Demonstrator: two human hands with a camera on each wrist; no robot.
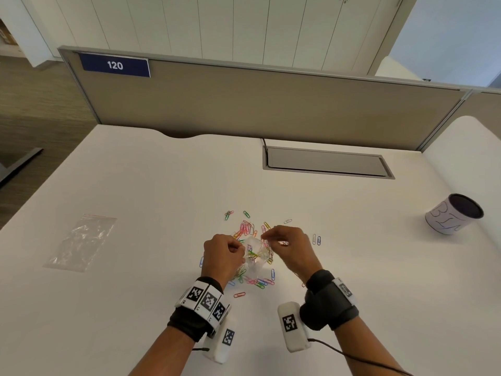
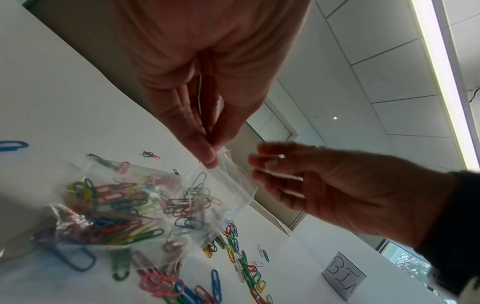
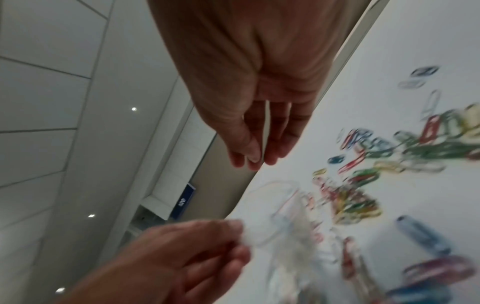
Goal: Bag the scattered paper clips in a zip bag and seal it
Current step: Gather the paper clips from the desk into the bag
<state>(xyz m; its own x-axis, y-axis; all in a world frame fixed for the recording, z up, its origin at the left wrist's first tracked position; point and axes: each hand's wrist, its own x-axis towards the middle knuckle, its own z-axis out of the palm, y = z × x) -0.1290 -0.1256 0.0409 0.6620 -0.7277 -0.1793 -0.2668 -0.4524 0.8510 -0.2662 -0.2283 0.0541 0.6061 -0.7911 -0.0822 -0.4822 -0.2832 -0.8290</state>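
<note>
Both wrists, nearest the head camera, wear dark bands carrying white blocks printed with black-and-white markers [image 1: 208, 301], and thin cables trail from them. Ahead of them the left hand [image 1: 222, 256] pinches one edge of the mouth of a small clear zip bag [image 2: 145, 207] between thumb and fingertips; the left wrist view shows that pinch plainly, with the bag hanging below it, partly filled with coloured paper clips [image 2: 122, 214] in red, green, yellow and blue. Its lower end looks to be at the table [image 1: 151, 191], though I cannot tell whether it rests there. The right hand [image 1: 290, 246] hovers just beside the bag's mouth with fingers lightly bent and close together; something small glints at its fingertips [image 2: 262, 162], yet the views are too blurred to tell whether it grips a clip or the bag's rim. More loose clips [image 1: 245, 229] lie scattered on the white table around and under the hands, a pair of them [image 1: 316, 239] a little off to the right. A second, empty zip bag [image 1: 81, 241] lies flat well to the left. A white cylindrical cup [image 1: 454, 214] with dark handwriting stands far to the right. Behind the table runs a grey partition [image 1: 257, 104] bearing a blue sign [image 1: 115, 65] marked 120.
</note>
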